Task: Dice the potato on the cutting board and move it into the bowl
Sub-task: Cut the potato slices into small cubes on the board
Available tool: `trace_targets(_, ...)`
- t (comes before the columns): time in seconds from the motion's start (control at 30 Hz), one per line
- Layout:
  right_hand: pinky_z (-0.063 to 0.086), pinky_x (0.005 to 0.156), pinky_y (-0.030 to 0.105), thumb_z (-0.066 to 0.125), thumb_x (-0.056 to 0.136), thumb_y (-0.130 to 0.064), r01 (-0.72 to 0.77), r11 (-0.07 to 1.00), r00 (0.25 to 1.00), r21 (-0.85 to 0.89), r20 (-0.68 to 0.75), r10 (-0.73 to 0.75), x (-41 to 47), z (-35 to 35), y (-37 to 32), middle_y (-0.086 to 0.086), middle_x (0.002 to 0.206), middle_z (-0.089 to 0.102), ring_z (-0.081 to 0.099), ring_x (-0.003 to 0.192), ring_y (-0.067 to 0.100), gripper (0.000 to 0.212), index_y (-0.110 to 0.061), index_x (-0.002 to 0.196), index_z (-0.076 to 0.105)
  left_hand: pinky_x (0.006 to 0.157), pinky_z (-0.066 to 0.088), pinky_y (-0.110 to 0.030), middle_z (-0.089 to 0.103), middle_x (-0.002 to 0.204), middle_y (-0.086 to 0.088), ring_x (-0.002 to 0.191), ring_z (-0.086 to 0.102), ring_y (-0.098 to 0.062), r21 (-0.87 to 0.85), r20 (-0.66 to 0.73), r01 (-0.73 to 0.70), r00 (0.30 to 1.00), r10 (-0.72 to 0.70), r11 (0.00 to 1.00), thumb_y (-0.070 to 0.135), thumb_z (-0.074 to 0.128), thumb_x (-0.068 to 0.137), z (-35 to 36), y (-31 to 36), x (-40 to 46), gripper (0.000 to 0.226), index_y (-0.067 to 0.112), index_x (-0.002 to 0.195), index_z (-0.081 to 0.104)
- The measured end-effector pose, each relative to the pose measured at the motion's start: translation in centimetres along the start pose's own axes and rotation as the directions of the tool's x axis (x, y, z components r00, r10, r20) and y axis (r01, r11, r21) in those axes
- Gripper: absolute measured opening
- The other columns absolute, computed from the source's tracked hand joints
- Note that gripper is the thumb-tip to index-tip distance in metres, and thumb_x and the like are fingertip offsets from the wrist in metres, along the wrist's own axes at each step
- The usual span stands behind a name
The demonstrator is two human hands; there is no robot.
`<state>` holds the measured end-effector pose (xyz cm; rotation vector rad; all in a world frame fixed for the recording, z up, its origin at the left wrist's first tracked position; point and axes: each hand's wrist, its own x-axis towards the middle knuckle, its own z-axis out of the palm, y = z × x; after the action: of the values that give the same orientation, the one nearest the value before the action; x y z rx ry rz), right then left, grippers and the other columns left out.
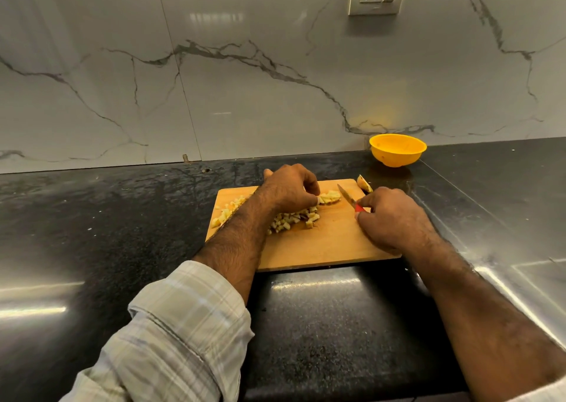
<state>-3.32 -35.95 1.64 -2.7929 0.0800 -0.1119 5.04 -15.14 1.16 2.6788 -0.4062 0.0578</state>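
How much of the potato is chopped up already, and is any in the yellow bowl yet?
Most is chopped: a heap of small cubes lies on the cutting board. Right now the left hand holds a cut chunk while the right hand grips the knife. Still to do: one wedge at the board's far corner is uncut, and the yellow bowl looks empty, so nothing has been moved.

Matt wooden cutting board (321,242), glossy speckled stone counter (92,218), probably plastic bowl (397,153)
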Motion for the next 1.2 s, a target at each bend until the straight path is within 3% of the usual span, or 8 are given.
trace_targets(0.17,0.057,0.099,0.041,0.065,0.099,-0.041,0.072,0.997,0.996,0.031,0.051,-0.074,0.0,0.5,-0.4,0.0,0.136,0.065,0.062,0.117,0.018,0.044,-0.031,0.141,0.064,0.111,0.021,-0.054,0.072,0.1,0.019,0.107,0.061,-0.008,-0.064,-0.088,-0.011,0.996,0.005,0.998,0.025,0.071,0.094,-0.5,-0.4,-0.2,0.01,0.033,0.096,0.076)
trace_targets(0.33,0.056,0.099,0.039,0.062,0.101,-0.041,0.163,0.986,0.985,0.026,0.052,-0.164,-0.5,1.0,-1.5,-0.003,0.13,0.069,0.063,0.113,0.015,0.044,-0.03,0.144,0.062,0.12,0.01,-0.063,0.072,0.097,0.016,0.105,0.062,-0.01,-0.158,-0.18,0.039,0.981,-0.068,0.987,0.019,0.068,0.095,-1.1,-1.6,-0.5,0.014,0.031,0.094,0.075)
trace_targets(0.43,0.056,0.097,0.038,0.059,0.102,-0.043,0.234,0.972,0.972,0.017,0.021,-0.234,-1.1,1.4,-2.2,-0.005,0.126,0.069,0.062,0.11,0.014,0.043,-0.032,0.143,0.063,0.118,0.013,-0.063,0.072,0.095,0.014,0.102,0.064,-0.012,-0.188,-0.27,0.02,0.96,-0.071,0.982,0.029,0.065,0.099,-1.2,-1.9,-0.5,0.01,0.029,0.096,0.075)
trace_targets(0.57,0.055,0.093,0.035,0.058,0.102,-0.045,0.287,0.958,0.958,0.018,0.009,-0.287,-1.5,1.5,-2.7,-0.006,0.126,0.07,0.058,0.103,0.01,0.043,-0.033,0.143,0.062,0.111,0.025,-0.057,0.07,0.079,0.009,0.087,0.066,-0.016,-0.217,-0.394,-0.028,0.917,-0.061,0.976,0.044,0.058,0.103,-1.5,-2.4,-0.4,0.029,0.025,0.084,0.071)
trace_targets(0.73,0.059,0.09,0.039,0.062,0.099,-0.045,0.209,0.978,0.975,0.013,-0.086,-0.207,-1.1,0.5,-1.3,-0.003,0.124,0.07,0.062,0.109,0.016,0.04,-0.036,0.138,0.066,0.107,0.028,-0.053,0.069,0.071,0.005,0.076,0.065,-0.015,-0.212,-0.467,-0.047,0.882,-0.059,0.976,0.051,0.056,0.104,-1.6,-2.8,-0.3,0.043,0.02,0.076,0.069)
trace_targets(0.87,0.058,0.093,0.039,0.062,0.1,-0.046,0.209,0.978,0.978,0.018,0.022,-0.209,-0.7,1.0,-1.1,-0.005,0.126,0.069,0.062,0.11,0.014,0.039,-0.037,0.137,0.067,0.109,0.029,-0.054,0.067,0.07,0.006,0.074,0.064,-0.014,-0.178,-0.473,-0.05,0.88,-0.04,0.983,0.052,0.057,0.104,-1.4,-2.8,-0.3,0.043,0.021,0.076,0.07)
trace_targets(1.07,0.06,0.081,0.046,0.061,0.099,-0.04,0.132,0.968,0.938,0.211,-0.343,-0.053,0.7,-0.1,2.5,0.003,0.103,0.076,0.067,0.092,0.023,0.028,-0.024,0.114,0.079,0.107,0.032,-0.051,0.071,0.085,0.015,0.088,0.065,-0.01,-0.034,-0.391,-0.078,0.919,0.059,0.996,0.05,0.065,0.098,-0.5,-0.6,0.2,0.024,0.029,0.093,0.075)
trace_targets(1.2,0.06,0.078,0.047,0.056,0.098,-0.04,0.012,0.948,0.905,0.317,-0.407,0.125,1.6,-0.1,4.4,0.005,0.099,0.075,0.068,0.089,0.028,0.03,-0.022,0.105,0.079,0.114,0.033,-0.051,0.073,0.107,0.011,0.107,0.064,-0.013,0.017,-0.195,-0.098,0.976,0.099,0.995,0.041,0.068,0.1,0.8,2.8,1.8,0.016,0.031,0.11,0.073)
